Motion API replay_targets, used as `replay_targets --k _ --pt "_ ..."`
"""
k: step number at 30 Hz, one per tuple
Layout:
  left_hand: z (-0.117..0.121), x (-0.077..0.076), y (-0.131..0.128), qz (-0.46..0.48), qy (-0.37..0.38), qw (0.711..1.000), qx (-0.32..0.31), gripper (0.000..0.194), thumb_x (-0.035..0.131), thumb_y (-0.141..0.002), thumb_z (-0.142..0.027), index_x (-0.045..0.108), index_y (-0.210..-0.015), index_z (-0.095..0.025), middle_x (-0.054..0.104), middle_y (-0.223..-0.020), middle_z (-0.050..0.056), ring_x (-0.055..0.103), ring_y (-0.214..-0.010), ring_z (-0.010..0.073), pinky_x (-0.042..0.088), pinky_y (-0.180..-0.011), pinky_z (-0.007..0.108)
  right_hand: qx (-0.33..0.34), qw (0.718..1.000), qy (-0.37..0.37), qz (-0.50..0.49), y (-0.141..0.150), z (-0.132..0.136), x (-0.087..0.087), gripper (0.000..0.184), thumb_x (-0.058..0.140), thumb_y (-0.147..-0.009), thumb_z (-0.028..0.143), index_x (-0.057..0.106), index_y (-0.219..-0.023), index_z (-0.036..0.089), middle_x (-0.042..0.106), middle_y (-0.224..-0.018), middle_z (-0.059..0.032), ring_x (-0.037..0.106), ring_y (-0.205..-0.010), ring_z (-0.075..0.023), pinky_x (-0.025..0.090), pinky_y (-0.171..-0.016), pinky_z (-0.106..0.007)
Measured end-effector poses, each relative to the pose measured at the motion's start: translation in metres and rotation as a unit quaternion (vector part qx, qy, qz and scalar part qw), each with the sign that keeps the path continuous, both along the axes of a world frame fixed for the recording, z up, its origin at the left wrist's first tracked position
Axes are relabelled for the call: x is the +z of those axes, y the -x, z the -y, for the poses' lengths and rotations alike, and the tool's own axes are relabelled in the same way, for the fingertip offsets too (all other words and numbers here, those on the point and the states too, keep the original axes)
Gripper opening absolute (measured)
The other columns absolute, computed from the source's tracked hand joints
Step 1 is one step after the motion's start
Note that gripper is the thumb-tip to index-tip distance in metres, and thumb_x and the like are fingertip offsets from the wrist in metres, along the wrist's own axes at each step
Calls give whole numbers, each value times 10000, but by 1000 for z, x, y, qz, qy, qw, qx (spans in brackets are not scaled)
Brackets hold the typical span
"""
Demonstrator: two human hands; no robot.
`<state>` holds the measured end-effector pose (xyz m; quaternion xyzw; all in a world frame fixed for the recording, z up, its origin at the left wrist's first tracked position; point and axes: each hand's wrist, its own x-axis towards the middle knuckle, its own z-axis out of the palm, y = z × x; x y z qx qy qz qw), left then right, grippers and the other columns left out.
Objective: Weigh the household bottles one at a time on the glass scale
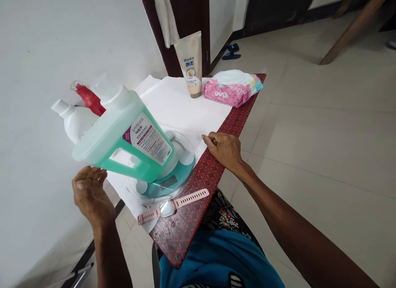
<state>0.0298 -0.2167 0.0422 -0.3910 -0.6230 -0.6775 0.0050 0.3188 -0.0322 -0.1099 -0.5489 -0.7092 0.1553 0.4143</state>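
A large translucent jug of green liquid [123,135] stands on a round glass scale [181,172] with a teal front and a small display. My left hand [93,195] is just beside the jug's left side, palm up with fingers loosely bent, holding nothing. Whether its fingertips touch the jug I cannot tell. My right hand [225,149] rests as a loose fist at the table's right edge, with nothing visible in it. In front of the scale lies a smartwatch [167,208] with a pink strap.
Behind the jug are a white bottle [76,123] and a red-topped bottle [89,99], both partly hidden. A Rejoice tube [190,67] stands on its cap at the back, beside a pink pack of wipes [229,90]. White paper [185,110] covers much of the red patterned table [176,234].
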Motion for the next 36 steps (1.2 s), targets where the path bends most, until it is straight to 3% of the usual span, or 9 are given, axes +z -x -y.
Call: replay_targets --k 3,5,9,13,17,21,26,32,36 --pt "-15 1 -20 -23 15 996 -81 620 733 -768 -848 608 -880 -252 674 -918 59 686 -893 255 569 -792 394 -2 1000 -1 -9 0 0 1 450 553 -990 434 536 -591 228 617 -598 -44 523 -601 -167 247 -636 -331" --pt "-31 1 -34 -14 9 994 -111 608 778 -777 -796 552 -741 -233 630 -801 39 644 -764 217 546 -694 363 -1 1000 -1 -18 0 0 2 445 557 -988 423 534 -590 227 621 -598 -42 523 -602 -164 251 -638 -328" --pt "-62 6 -52 76 -57 993 -65 598 884 -720 -520 386 -594 -214 356 -581 -60 332 -485 83 280 -448 247 10 999 8 -34 -1 0 6 451 566 -1007 409 551 -596 225 622 -594 -31 518 -592 -155 268 -638 -317" --pt "-85 19 -62 103 -73 990 -65 533 906 -651 -356 400 -580 -205 324 -562 -71 310 -473 66 214 -432 233 14 999 8 -46 -2 -1 9 444 571 -1019 382 563 -603 226 635 -607 -28 521 -600 -153 273 -636 -317" --pt "-125 37 -74 78 -92 985 -127 671 956 -678 -534 374 -597 -211 301 -591 -62 287 -484 69 204 -431 254 18 998 5 -58 -2 -1 7 450 572 -1034 356 548 -605 224 630 -609 -19 515 -589 -144 270 -633 -313" --pt "-189 44 -97 67 -64 973 -213 799 902 -637 -815 352 -648 -235 267 -603 -66 282 -492 82 225 -433 263 21 998 2 -63 -3 -1 5 449 585 -1056 347 569 -625 224 655 -632 -17 545 -608 -146 266 -629 -309" --pt "-260 28 -141 110 -56 966 -227 866 926 -471 -865 353 -671 -247 267 -548 -92 268 -463 67 192 -434 251 26 997 -4 -66 -4 -2 5 434 623 -1059 326 582 -640 220 674 -644 -14 567 -614 -142 284 -632 -297" --pt "-300 -4 -156 134 -23 960 -243 736 932 -559 -737 387 -645 -250 278 -519 -106 248 -452 59 214 -442 266 23 996 -12 -83 -3 -1 2 429 618 -1063 297 575 -643 218 679 -638 -10 551 -592 -129 292 -626 -291" --pt "-322 -18 -155 134 -45 969 -202 701 868 -635 -756 370 -660 -262 279 -533 -99 256 -468 75 220 -462 287 20 996 -15 -82 -3 -2 1 436 613 -1062 309 569 -637 224 671 -626 -10 549 -588 -133 296 -625 -294"
